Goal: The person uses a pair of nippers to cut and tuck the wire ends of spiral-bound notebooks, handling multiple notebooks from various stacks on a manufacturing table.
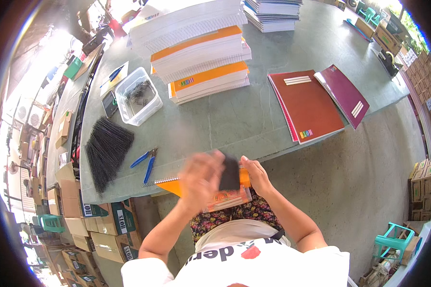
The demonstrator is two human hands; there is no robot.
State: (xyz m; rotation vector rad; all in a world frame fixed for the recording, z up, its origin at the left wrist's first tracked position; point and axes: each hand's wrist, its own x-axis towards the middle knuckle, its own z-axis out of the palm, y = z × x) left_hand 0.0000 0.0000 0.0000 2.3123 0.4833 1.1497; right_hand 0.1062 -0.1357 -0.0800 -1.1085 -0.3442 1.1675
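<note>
An orange-covered notebook (170,187) rests at the table's near edge, over my lap, with a wire spiral along its far edge. My right hand (256,176) grips its right end, thumb on top. Over the notebook's middle, my left hand (201,176) is smeared by motion, so its fingers are unclear. Beside that hand is a dark, flat, blurred piece (231,173); whether the hand holds it I cannot tell. Blue-handled pliers (149,165) lie open on the table to the left. Part of a printed, reddish bundle (229,200) shows below the notebook.
A fan of black spiral coils (107,150) lies at the left beside a clear plastic tub (138,117) of coil pieces. Tall stacks of orange-covered books (208,82) stand behind. To the right are a brown notebook (306,107) and a maroon notebook (342,95), overhanging the edge.
</note>
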